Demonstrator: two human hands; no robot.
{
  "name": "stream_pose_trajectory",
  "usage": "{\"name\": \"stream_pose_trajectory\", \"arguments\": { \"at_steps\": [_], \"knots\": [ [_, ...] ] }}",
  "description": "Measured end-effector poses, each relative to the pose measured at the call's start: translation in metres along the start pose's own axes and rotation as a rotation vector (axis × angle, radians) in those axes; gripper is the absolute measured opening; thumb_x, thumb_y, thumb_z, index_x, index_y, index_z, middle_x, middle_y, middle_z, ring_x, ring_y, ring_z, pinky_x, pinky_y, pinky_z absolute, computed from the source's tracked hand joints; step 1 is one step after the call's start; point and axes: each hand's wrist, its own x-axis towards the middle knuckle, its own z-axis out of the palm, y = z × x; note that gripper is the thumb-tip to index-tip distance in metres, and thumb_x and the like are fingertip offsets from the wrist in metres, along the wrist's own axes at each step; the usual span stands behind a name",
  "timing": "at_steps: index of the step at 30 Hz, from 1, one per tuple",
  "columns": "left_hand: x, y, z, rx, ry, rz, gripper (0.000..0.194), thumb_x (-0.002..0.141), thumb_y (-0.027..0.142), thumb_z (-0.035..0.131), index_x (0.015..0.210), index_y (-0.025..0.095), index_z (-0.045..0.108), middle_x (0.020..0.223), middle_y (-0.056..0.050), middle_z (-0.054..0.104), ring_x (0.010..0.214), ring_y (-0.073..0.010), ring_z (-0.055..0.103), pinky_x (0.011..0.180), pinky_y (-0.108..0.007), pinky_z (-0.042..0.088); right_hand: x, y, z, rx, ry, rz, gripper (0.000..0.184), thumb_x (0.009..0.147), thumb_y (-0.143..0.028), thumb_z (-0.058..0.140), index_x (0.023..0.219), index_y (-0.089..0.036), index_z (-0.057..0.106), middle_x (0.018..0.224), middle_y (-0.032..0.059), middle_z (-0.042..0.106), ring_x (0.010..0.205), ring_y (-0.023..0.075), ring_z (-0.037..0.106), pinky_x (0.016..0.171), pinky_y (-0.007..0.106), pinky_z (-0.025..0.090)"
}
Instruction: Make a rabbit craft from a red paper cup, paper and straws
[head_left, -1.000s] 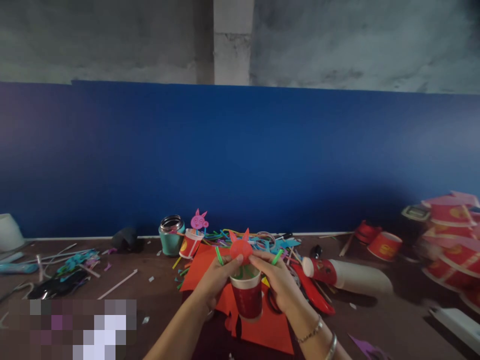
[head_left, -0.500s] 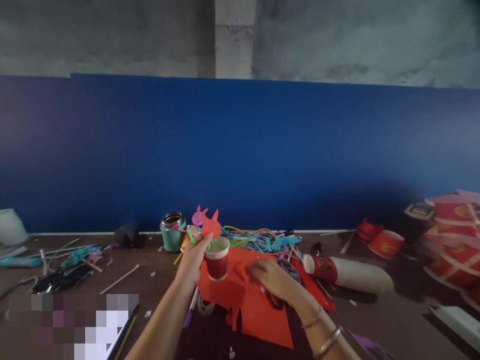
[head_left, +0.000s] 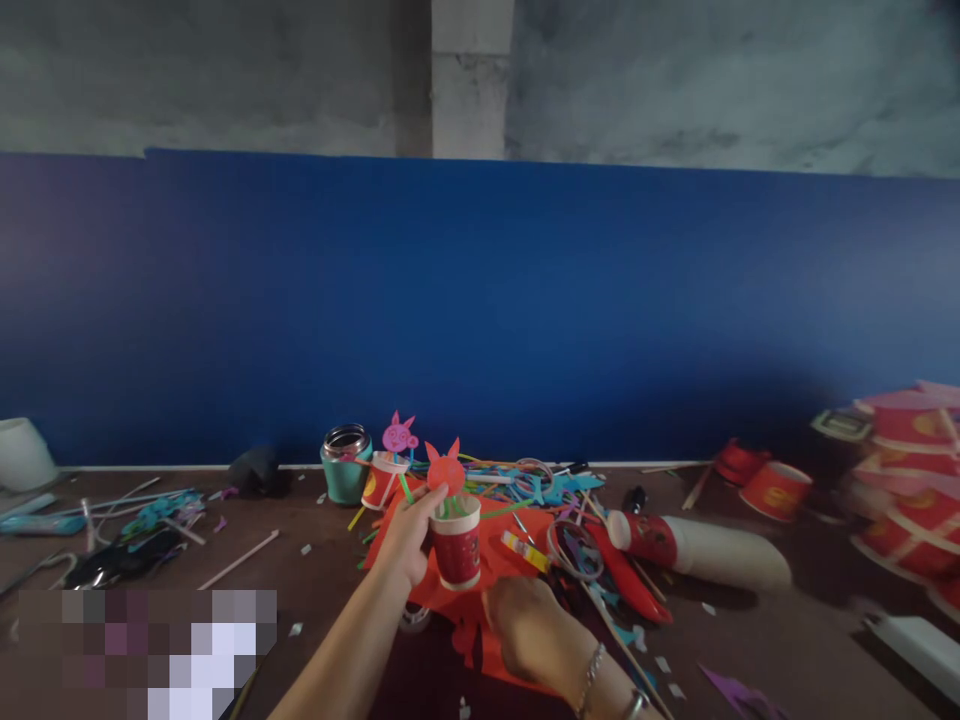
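Observation:
My left hand (head_left: 409, 535) is closed at the left side of a red-and-white paper cup (head_left: 457, 558), with its thumb up by the rim. Out of the cup rises a red paper animal head (head_left: 445, 474) with two pointed ears; green strips show inside, and a green straw (head_left: 406, 488) sticks out beside the fingers. Below and right of the cup, my right hand (head_left: 525, 625) is curled at a large red paper sheet (head_left: 469, 610) with cut-outs in its front part. Its fingertips are mostly hidden, but they appear to grip the sheet. A yellow glue stick (head_left: 525, 551) lies just beyond.
Behind stand a teal flask (head_left: 346, 470) and another cup (head_left: 384, 480) with a pink paper pig head (head_left: 399, 436). Coloured straws and scraps (head_left: 540, 480) lie along the blue partition (head_left: 480, 310). To the right are a long white tube (head_left: 727, 550) and stacked red cups (head_left: 907, 480).
The cup and paper head moved right and nearer with my left hand. My right hand came down and nearer; the red sheet shifted left, uncovering the glue stick and scraps.

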Motion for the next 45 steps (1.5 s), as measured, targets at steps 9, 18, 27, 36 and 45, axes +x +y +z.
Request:
{"name": "stream_pose_trajectory", "arguments": {
  "at_steps": [9,18,27,36,45],
  "knots": [
    [0.007,-0.015,-0.007,0.092,0.101,-0.007,0.026,0.055,0.024,0.077,0.074,0.016,0.062,0.055,0.0,0.066,0.052,-0.0163,0.063,0.046,-0.023,0.041,-0.018,-0.015,-0.024,-0.143,-0.122,0.031,0.032,0.065,-0.007,0.057,0.094,-0.009,0.07,0.099,0.0197,0.07,0.093,0.0339,0.065,0.079,0.034,0.051],
    [0.01,-0.018,-0.008,0.199,0.083,0.206,0.029,0.055,0.013,0.069,0.082,0.016,0.06,0.066,0.002,0.067,0.054,-0.0116,0.059,0.054,-0.022,0.043,-0.022,-0.005,-0.038,0.042,-0.101,-0.014,0.03,0.058,-0.002,0.058,0.082,-0.014,0.072,0.082,0.0118,0.074,0.074,0.0263,0.068,0.059,0.026,0.047],
    [0.023,-0.017,-0.023,0.49,0.075,0.183,0.039,0.047,-0.002,0.062,0.083,0.014,0.062,0.07,-0.003,0.065,0.059,-0.0172,0.062,0.055,-0.027,0.045,-0.035,0.039,-0.068,1.04,-0.268,-0.082,0.011,0.063,-0.019,0.063,0.072,-0.018,0.069,0.06,-0.0025,0.066,0.051,0.0099,0.058,0.051,0.019,0.043],
    [-0.008,-0.006,-0.001,0.961,-0.072,0.844,0.046,0.069,0.009,0.056,0.112,0.023,0.059,0.121,-0.01,0.056,0.121,-0.0278,0.043,0.103,-0.045,0.03,-0.003,0.043,-0.054,1.057,0.468,0.119,0.002,0.065,-0.016,0.061,0.066,-0.016,0.06,0.058,-0.0018,0.062,0.054,0.0121,0.056,0.051,0.022,0.041],
    [-0.033,-0.023,0.017,1.009,-0.454,0.626,0.032,0.078,0.02,0.057,0.108,0.027,0.067,0.098,-0.009,0.07,0.088,-0.0257,0.063,0.081,-0.033,0.045,-0.005,0.035,-0.061,1.275,0.449,0.097,0.026,0.06,-0.018,0.066,0.082,-0.019,0.051,0.058,-0.006,0.059,0.051,0.0111,0.052,0.05,0.021,0.037]
  ]
}}
